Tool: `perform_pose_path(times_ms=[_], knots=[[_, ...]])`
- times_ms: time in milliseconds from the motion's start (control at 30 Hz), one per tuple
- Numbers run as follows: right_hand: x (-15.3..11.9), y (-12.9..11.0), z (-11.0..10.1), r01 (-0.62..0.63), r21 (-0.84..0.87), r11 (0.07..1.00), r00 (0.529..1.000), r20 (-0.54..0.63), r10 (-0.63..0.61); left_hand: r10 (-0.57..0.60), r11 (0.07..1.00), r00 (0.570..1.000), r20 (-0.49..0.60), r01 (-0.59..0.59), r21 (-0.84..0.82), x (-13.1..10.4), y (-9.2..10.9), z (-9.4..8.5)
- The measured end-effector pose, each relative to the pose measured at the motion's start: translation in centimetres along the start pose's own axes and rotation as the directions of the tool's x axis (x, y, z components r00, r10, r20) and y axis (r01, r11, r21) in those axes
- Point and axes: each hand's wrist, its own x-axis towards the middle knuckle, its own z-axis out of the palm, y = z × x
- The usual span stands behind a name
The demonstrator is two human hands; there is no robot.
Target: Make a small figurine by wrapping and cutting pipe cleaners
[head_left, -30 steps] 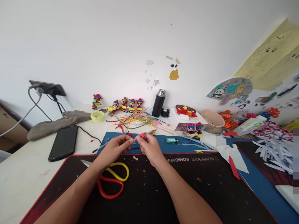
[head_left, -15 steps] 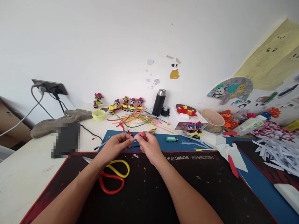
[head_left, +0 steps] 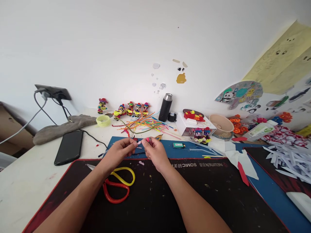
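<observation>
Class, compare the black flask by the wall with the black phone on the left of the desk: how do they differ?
The flask stands upright; the phone lies flat. The flask is a cylinder with a silver top; the phone is a thin slab. The phone lies nearer the left hand than the flask. Both are black.

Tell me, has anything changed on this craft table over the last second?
Very little. Both hands, the left hand and right hand, keep pinching the same small pink piece between their fingertips; they have only drifted slightly away from the person, and the view shifted a little. The scissors, phone, pipe cleaners and flask lie as before.
</observation>
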Motion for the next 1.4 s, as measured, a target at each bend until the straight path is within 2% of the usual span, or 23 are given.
perform_pose_path(times_ms=[233, 600, 800, 1067, 1400], knots=[[-0.1, -0.5, 0.1, -0.011, 0.056, 0.998, 1.000, 0.024, 0.010, -0.001, 1.000, 1.000, -0.029, 0.001, -0.022, -0.1, 0.2, 0.0], [-0.2, 0.2, 0.2, 0.030, -0.069, 0.997, 0.994, 0.111, -0.022, 0.015, 0.998, 0.999, -0.047, -0.017, -0.053, 0.0, -0.2, -1.1], [-0.1, 0.4, -0.2, 0.068, -0.180, 0.981, 0.993, 0.106, -0.050, 0.032, 0.999, 0.999, -0.039, -0.032, -0.008, -0.1, 0.0, -1.6], [-0.6, 0.0, -0.2, 0.153, -0.470, 0.869, 0.986, 0.132, -0.102, 0.006, 1.000, 1.000, 0.028, -0.007, 0.027, -0.3, 0.5, -1.6], [-0.9, -0.1, -0.1, 0.219, -0.586, 0.780, 0.975, 0.156, -0.156, 0.008, 1.000, 0.999, 0.045, -0.008, 0.021, -0.3, 0.6, -1.5]])
